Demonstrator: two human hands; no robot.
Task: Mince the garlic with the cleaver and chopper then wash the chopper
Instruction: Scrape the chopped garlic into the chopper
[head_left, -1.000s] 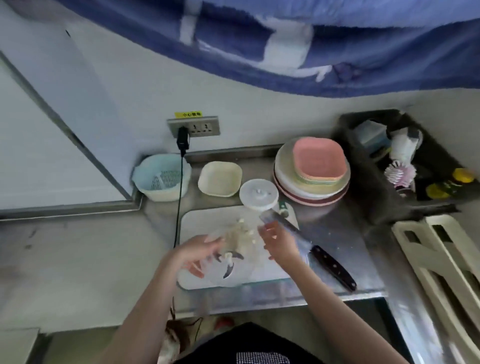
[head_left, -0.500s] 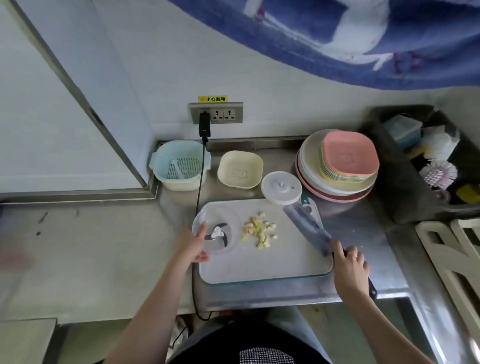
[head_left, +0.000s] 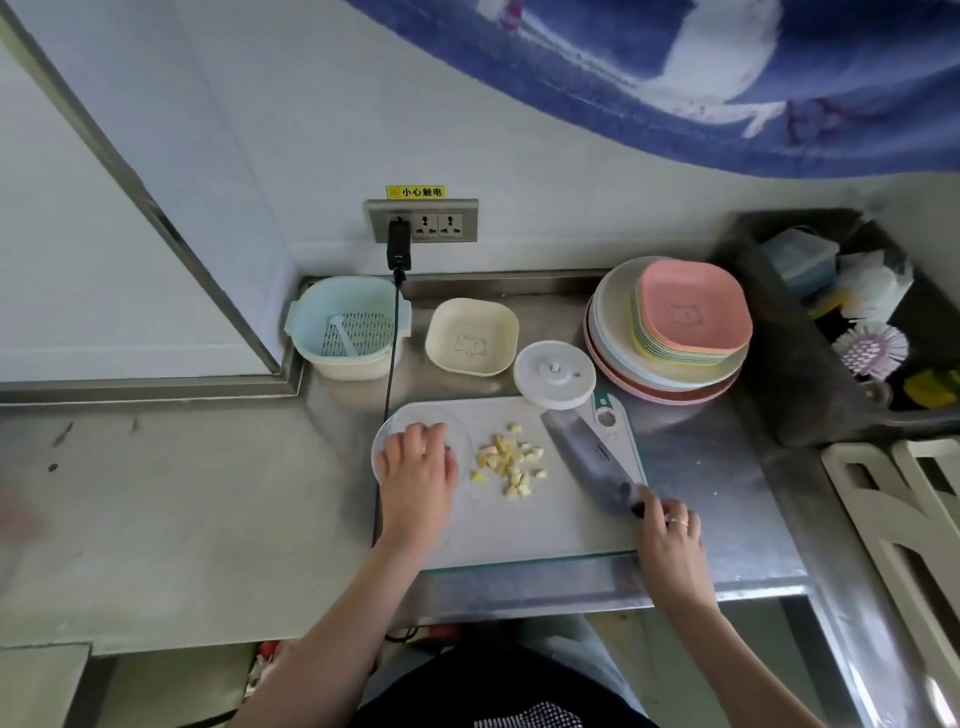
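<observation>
Garlic pieces (head_left: 511, 464) between the hands: left hand (head_left: 415, 467) cupped over chopper bowl (head_left: 382, 441), right hand (head_left: 670, 540) gripping cleaver (head_left: 584, 457) handle

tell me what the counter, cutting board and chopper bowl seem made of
Counter: likely stainless steel, dull grey sheen with scuffs. Cutting board: probably plastic, matte white with a teal edge. Chopper bowl: clear plastic or glass; the board shows through its rim.
</observation>
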